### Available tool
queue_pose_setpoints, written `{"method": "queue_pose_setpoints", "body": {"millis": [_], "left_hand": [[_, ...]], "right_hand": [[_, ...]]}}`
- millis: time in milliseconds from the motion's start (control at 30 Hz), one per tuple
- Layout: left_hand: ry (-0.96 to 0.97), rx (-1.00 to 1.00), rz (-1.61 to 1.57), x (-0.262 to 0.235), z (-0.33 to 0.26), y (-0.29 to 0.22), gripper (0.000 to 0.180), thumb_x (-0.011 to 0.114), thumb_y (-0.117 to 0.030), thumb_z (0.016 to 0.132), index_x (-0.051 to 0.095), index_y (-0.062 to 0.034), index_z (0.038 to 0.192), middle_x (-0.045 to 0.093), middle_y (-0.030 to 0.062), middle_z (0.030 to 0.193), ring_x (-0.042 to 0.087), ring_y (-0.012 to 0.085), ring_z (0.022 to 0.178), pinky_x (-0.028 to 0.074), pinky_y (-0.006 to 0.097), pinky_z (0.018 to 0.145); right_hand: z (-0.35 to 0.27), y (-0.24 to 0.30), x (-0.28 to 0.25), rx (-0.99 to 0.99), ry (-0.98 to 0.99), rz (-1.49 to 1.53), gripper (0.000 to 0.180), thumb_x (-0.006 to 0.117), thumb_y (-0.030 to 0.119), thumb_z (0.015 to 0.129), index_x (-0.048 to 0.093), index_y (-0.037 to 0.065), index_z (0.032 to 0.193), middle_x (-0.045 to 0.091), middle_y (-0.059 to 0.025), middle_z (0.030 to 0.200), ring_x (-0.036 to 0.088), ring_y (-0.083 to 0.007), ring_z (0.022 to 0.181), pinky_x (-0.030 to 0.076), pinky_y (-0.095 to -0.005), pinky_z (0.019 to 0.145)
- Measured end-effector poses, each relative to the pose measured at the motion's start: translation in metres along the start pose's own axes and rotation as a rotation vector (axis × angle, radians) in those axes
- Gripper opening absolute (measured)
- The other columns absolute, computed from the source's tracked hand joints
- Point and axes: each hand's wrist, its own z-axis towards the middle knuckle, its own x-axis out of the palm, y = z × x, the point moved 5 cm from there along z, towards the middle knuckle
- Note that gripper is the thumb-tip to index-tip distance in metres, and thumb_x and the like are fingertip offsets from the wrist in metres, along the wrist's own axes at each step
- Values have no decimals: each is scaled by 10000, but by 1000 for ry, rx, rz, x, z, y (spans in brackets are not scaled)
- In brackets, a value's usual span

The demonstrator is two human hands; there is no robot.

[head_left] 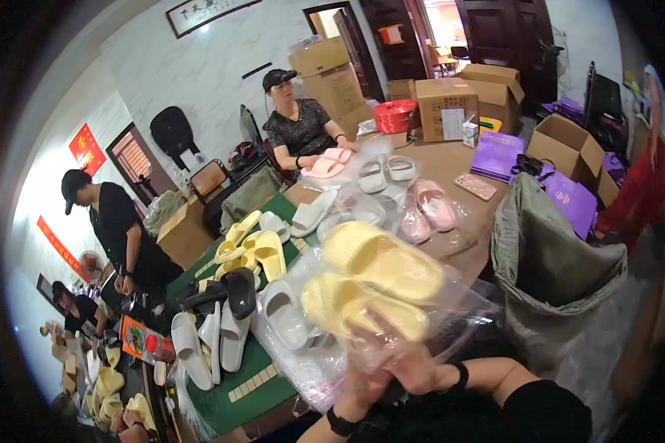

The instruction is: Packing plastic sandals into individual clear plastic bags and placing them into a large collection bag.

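A pair of pale yellow slippers (pixel 380 262) lies inside a clear plastic bag (pixel 462 314), held up over the near edge of the table. My left hand (pixel 367 378) grips the bag's lower part. Close beside it, my right hand (pixel 414 367) is closed on the same bag, its fingers partly hidden by the plastic and glare. Fingers show against the lower slipper, and I cannot tell which hand they belong to. Just left of the bag, a grey slipper (pixel 287 317) rests on clear plastic wrapping.
Loose yellow slippers (pixel 268 255), black slippers (pixel 238 293) and white slippers (pixel 192 347) cover the green mat (pixel 255 406). Bagged pink slippers (pixel 434 205) lie farther back. A grey-green sack (pixel 510 251) stands right. Across the table, a person (pixel 303 122) handles pink slippers. Another person (pixel 118 221) stands left.
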Motion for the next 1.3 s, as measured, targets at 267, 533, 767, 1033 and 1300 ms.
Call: {"method": "queue_pose_setpoints", "body": {"millis": [267,533,767,1033,1300], "left_hand": [[-728,669,274,-43,-34,-68,599,533,-548,828,435,-144,1259,550,69,985,540,194,794,461,263,617],[-637,266,139,-74,-52,-16,647,435,-547,825,426,-73,1266,523,141,1155,516,296,1034,433,429,895],[-776,390,134,-87,-84,-51,308,461,-217,909,467,-26,1150,577,124,1048,555,269,960,465,397,875],[-785,282,16,-101,-82,-43,327,556,-128,857,463,-41,1158,563,109,1101,558,266,966,482,366,827],[-700,292,142,-114,-66,-52,329,534,-73,859,462,-25,1176,571,128,1118,570,248,976,491,350,825]], "right_hand": [[-4,-48,1,470,-283,158,337,388,236,981,576,5,1138,641,-99,1016,576,-132,936,436,-274,836],[-14,-42,7,502,264,-440,372,417,330,955,573,38,1125,633,-184,930,600,-304,827,464,-378,793],[72,9,-53,600,89,-105,248,655,264,839,640,21,795,609,-4,757,545,-72,597,433,-215,561],[160,-144,-185,392,-367,-1675,418,627,366,788,570,54,1060,635,-141,921,608,-341,851,447,-466,788],[189,-45,-102,195,-213,-870,267,441,252,898,549,7,881,583,-230,884,537,-401,900,368,-487,828]]}}
